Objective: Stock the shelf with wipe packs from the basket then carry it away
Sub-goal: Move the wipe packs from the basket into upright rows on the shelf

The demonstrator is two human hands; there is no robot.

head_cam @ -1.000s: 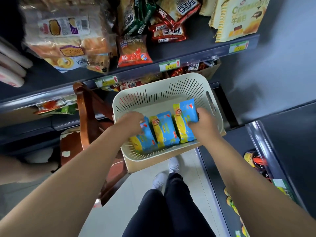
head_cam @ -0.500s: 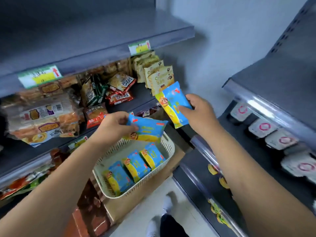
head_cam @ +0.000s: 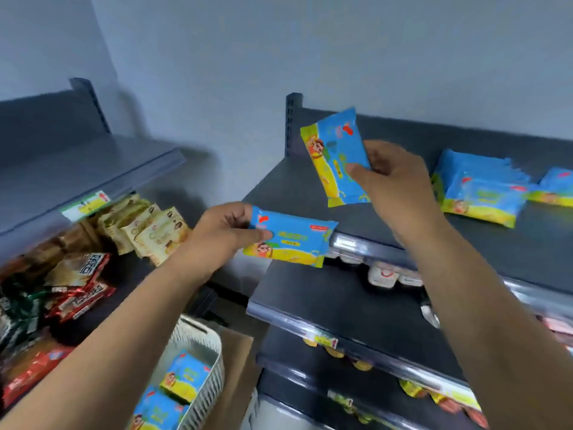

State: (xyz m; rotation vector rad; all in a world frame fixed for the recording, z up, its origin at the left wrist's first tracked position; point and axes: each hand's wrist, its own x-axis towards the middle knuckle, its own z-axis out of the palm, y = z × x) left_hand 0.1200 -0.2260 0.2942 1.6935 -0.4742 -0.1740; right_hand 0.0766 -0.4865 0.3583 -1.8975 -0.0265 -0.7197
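Up by the top shelf point(head_cam: 310, 187), two blue-and-yellow wipe packs with a cartoon figure are in hand. The right hand point(head_cam: 400, 184) pinches one pack point(head_cam: 336, 156) upright over the shelf; the left hand point(head_cam: 217, 234) grips another pack point(head_cam: 291, 240) flat, lower and just left of the shelf's edge. More packs point(head_cam: 477, 190) lie stacked farther right. Below, the white basket point(head_cam: 207, 346) holds remaining packs point(head_cam: 183, 377).

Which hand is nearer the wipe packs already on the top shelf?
Right. The right hand is just left of the shelved packs; the left hand is lower, farther left.
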